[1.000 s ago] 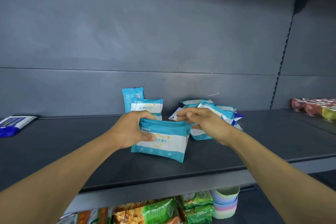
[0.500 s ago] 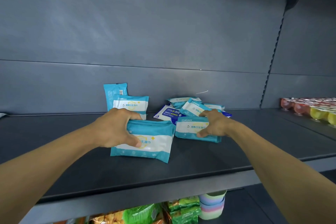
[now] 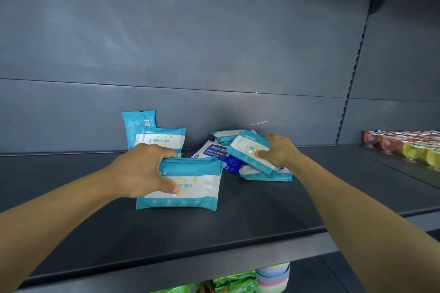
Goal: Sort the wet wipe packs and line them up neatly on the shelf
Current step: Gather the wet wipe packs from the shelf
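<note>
My left hand (image 3: 145,172) grips a teal-and-white wet wipe pack (image 3: 192,188) that stands upright on the dark shelf (image 3: 250,216). My right hand (image 3: 277,151) holds another teal pack (image 3: 247,150), tilted and lifted off a loose pile. In that pile lie a dark blue alcohol wipe pack (image 3: 214,153), a teal pack flat at the front (image 3: 264,173) and one at the back (image 3: 225,134). Two teal packs stand against the back wall at the left, one in front (image 3: 162,140) of the other (image 3: 137,121).
Red and yellow jelly cups (image 3: 414,150) fill the shelf's far right. Below the shelf edge are green snack bags (image 3: 233,284) and stacked pastel cups (image 3: 272,277). A slotted upright (image 3: 354,66) divides the back wall.
My right hand has lifted a teal pack off the pile and tilted it. My left hand keeps its grip on the upright pack. The view has shifted right.
</note>
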Tool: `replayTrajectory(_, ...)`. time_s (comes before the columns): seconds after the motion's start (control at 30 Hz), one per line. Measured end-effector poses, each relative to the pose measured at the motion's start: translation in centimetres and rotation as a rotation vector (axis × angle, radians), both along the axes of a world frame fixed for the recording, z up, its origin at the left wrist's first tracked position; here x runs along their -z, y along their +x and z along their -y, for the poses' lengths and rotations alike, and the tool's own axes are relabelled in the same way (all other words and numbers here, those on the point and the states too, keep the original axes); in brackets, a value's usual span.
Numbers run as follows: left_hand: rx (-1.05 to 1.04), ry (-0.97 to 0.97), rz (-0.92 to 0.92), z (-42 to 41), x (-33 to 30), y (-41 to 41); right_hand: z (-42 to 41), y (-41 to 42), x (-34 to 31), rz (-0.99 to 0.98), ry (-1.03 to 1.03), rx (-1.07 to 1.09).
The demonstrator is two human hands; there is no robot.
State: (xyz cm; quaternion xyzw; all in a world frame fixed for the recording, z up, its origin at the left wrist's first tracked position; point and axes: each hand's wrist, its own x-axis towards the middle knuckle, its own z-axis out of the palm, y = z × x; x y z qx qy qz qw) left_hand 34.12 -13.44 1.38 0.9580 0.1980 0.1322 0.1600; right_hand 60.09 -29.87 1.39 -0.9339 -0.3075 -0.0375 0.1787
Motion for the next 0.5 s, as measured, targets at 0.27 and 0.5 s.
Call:
replayTrajectory(0.27,-0.027,0.065,-0.018,0.3,-0.3,0.0,-0.8,-1.4,-1.2,0.004,-0.006,-0.040)
replayTrajectory(0.5,-0.066,0.143,-0.061,-0.4,-0.4,-1.0,-0.4,-3.4,-1.9,0.107,-0.067,-0.178)
